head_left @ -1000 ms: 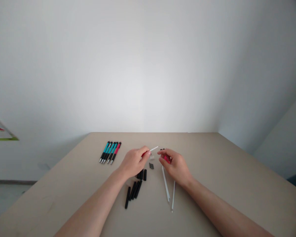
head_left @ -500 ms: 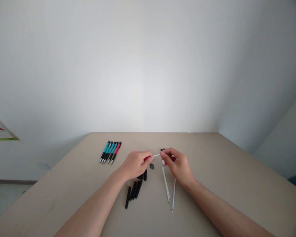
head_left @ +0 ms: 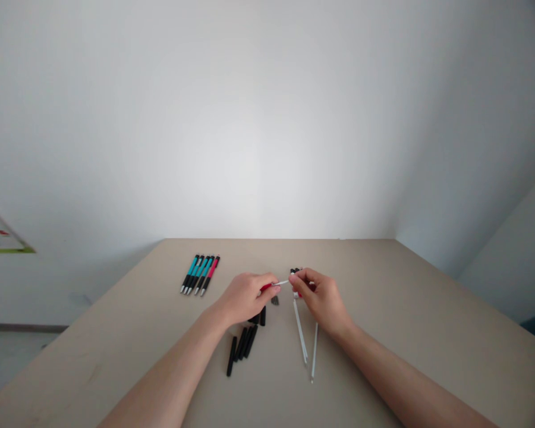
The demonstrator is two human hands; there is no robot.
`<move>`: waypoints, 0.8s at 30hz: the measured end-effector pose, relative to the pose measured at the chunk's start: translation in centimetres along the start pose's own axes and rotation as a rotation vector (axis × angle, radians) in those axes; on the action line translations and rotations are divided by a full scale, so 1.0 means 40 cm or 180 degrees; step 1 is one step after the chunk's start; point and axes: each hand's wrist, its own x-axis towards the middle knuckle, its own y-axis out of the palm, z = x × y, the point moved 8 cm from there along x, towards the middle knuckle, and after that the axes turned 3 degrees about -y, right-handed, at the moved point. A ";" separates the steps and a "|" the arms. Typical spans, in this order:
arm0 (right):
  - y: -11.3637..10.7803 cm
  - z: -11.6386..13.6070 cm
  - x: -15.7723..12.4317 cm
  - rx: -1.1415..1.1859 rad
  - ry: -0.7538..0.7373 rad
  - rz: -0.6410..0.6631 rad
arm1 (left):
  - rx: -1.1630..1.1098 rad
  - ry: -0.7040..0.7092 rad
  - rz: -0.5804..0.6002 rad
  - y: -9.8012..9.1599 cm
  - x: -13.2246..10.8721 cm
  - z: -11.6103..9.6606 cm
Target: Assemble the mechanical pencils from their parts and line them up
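My left hand (head_left: 245, 296) is closed, pinching a red pen barrel (head_left: 266, 287) between thumb and fingers. Thumb and fingertips of my right hand (head_left: 325, 299) are closed on a thin white pen refill (head_left: 283, 282). The refill reaches across to the red barrel; whether its tip is inside the barrel is hidden by my left fingers. Small grey springs (head_left: 275, 301) lie just under the left fingertips. Partly hidden behind my right hand are pen parts in black, white and pink (head_left: 295, 293).
Several black rubber grips (head_left: 241, 343) lie in front of my left hand. More white refills (head_left: 300, 330) rest near my right wrist. A row of finished-looking teal and pink pens (head_left: 199, 275) sits at the back left of the beige table (head_left: 365, 267), against the wall.
My left thumb and fingers have shifted slightly right, and more of the red barrel shows. The right hand stays almost in place, with the refill still between the hands.
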 end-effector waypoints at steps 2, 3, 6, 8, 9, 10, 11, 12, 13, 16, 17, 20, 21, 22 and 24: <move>0.002 0.002 0.000 -0.0013 -0.0028 0.0032 | 0.0001 -0.0018 -0.0014 -0.003 -0.001 0.000; 0.004 0.004 0.000 -0.0019 -0.0045 0.0050 | 0.0005 -0.0026 -0.0031 -0.004 -0.001 0.000; 0.005 0.012 -0.001 -0.0053 -0.0100 0.0081 | 0.0028 -0.0030 -0.0090 -0.010 -0.002 -0.001; 0.005 0.017 -0.001 -0.0092 -0.0128 0.0069 | 0.0043 -0.0020 -0.0117 -0.011 -0.002 -0.001; 0.004 0.018 -0.001 -0.0121 -0.0130 0.0053 | 0.0044 -0.0021 -0.0123 -0.011 -0.002 0.000; 0.002 0.017 -0.001 -0.0160 -0.0121 0.0037 | 0.0039 -0.0022 -0.0119 -0.011 -0.002 0.001; 0.001 0.016 -0.001 -0.0201 -0.0104 0.0022 | 0.0032 -0.0021 -0.0113 -0.010 -0.002 0.001; 0.001 0.014 -0.001 -0.0239 -0.0079 0.0014 | 0.0022 -0.0017 -0.0104 -0.009 -0.002 0.002; 0.000 0.012 -0.001 -0.0271 -0.0054 0.0015 | 0.0010 -0.0007 -0.0088 -0.008 -0.001 0.001; 0.001 0.012 -0.001 -0.0306 -0.0056 0.0033 | -0.0014 0.0044 -0.0050 -0.006 -0.001 -0.001; 0.002 0.013 -0.001 -0.0306 -0.0077 0.0044 | -0.0017 0.0056 -0.0049 -0.006 -0.001 -0.003; 0.003 0.018 -0.001 -0.0284 -0.0142 0.0065 | -0.0019 0.0059 -0.0055 -0.009 -0.002 -0.005; 0.004 0.020 -0.001 -0.0267 -0.0155 0.0070 | -0.0018 0.0047 -0.0061 -0.010 -0.002 -0.006; 0.004 0.021 -0.001 -0.0247 -0.0169 0.0073 | -0.0017 0.0033 -0.0066 -0.011 -0.003 -0.006; 0.005 0.023 0.000 -0.0211 -0.0202 0.0084 | -0.0018 0.0003 -0.0060 -0.011 -0.003 -0.005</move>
